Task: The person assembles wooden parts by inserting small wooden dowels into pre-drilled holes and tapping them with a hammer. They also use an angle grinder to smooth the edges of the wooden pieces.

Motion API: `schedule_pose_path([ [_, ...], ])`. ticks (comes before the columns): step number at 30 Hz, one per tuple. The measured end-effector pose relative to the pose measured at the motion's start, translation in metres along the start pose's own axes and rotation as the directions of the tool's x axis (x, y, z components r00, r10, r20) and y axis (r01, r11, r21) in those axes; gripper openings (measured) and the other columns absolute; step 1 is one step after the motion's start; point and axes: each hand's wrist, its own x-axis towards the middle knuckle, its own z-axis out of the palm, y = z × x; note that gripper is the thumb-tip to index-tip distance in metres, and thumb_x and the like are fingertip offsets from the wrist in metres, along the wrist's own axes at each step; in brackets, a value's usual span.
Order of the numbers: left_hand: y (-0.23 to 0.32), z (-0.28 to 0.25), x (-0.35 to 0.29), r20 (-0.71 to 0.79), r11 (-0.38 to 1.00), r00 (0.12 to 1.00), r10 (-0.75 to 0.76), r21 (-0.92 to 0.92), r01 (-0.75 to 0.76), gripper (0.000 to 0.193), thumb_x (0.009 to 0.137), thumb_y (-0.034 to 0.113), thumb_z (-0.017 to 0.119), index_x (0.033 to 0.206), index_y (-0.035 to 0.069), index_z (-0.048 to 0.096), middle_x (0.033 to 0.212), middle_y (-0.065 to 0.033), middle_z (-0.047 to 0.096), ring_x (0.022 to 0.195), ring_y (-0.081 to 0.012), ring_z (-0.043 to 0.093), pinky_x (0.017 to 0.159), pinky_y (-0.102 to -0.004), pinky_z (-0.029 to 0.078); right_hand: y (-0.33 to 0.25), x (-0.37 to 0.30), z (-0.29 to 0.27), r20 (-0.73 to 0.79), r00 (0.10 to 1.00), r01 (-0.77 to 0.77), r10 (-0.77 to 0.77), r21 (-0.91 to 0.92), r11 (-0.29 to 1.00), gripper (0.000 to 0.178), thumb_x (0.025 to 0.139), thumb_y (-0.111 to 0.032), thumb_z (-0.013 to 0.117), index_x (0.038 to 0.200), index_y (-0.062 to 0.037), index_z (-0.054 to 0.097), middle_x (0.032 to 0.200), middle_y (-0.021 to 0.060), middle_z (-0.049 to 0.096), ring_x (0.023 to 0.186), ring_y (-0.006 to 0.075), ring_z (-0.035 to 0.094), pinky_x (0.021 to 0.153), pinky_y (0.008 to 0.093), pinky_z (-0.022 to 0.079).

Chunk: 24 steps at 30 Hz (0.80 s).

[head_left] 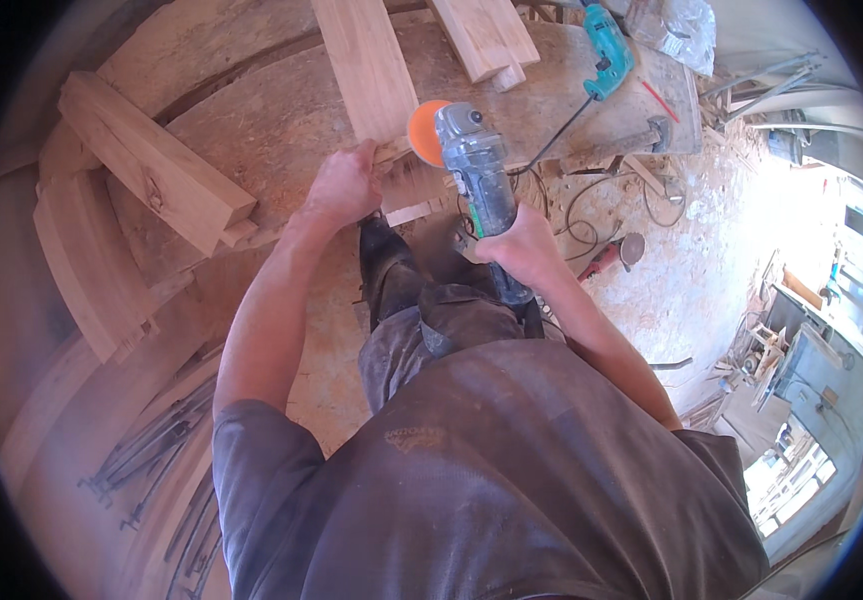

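My right hand [523,245] is wrapped round the body of a grey angle grinder [486,165]. An orange disc [428,132] on the grinder's head is close beside the near end of a pale wooden beam [369,75]. My left hand [348,185] is closed at that same end, its fingers curled and partly hidden against the wood. The beam runs away from me across the workbench [251,110].
More beams with cut ends [156,170] lie on the left, and another [481,40] at the far side. A teal drill [606,50], a hammer [659,133] and a red pencil [661,100] are at the right. Cables and a red tool [603,262] lie on the dusty floor.
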Motion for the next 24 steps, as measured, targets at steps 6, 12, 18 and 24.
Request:
schedule_pose_path([
  [6, 0.005, -0.002, 0.001, 0.015, 1.0, 1.0, -0.017, -0.013, 0.017, 0.025, 0.085, 0.009, 0.064, 0.107, -0.001, 0.058, 0.087, -0.0295, 0.069, 0.09, -0.0486, 0.067, 0.084, -0.0558, 0.054, 0.004, 0.002, 0.001, -0.005, 1.0, -0.015, 0.015, -0.026, 1.0, 0.053, 0.059, -0.023, 0.076, 0.102, 0.0043, 0.063, 0.089, 0.0228, 0.07, 0.087, 0.0366, 0.071, 0.08, 0.0424, 0.055],
  [12, -0.001, 0.0, 0.001, 0.029, 1.0, 1.0, -0.01, 0.007, 0.01, 0.023, 0.086, 0.009, 0.063, 0.107, 0.0, 0.058, 0.088, -0.0288, 0.069, 0.09, -0.0475, 0.067, 0.084, -0.0553, 0.054, -0.005, -0.001, 0.001, -0.003, 1.0, -0.023, 0.023, -0.023, 0.999, 0.051, 0.059, -0.022, 0.076, 0.101, 0.0048, 0.063, 0.087, 0.0214, 0.07, 0.084, 0.035, 0.071, 0.078, 0.0418, 0.055],
  [18, -0.009, 0.001, -0.003, 0.008, 0.999, 0.999, 0.037, 0.019, -0.037, 0.027, 0.093, 0.014, 0.064, 0.115, 0.001, 0.058, 0.092, -0.0295, 0.069, 0.093, -0.0491, 0.066, 0.082, -0.0585, 0.053, -0.002, 0.0, 0.002, -0.027, 0.999, -0.034, 0.035, 0.024, 0.999, 0.05, 0.059, -0.022, 0.076, 0.099, 0.005, 0.063, 0.083, 0.0204, 0.07, 0.08, 0.0326, 0.071, 0.075, 0.0415, 0.054],
  [24, -0.002, 0.004, -0.006, -0.036, 0.995, 0.995, 0.088, 0.057, -0.086, 0.027, 0.093, 0.015, 0.064, 0.114, 0.001, 0.057, 0.089, -0.0298, 0.069, 0.09, -0.0495, 0.066, 0.079, -0.0587, 0.054, -0.002, -0.001, 0.002, -0.004, 0.999, -0.037, 0.037, -0.045, 0.998, 0.05, 0.06, -0.023, 0.077, 0.1, 0.0045, 0.062, 0.084, 0.0202, 0.07, 0.08, 0.0334, 0.071, 0.075, 0.0406, 0.054],
])
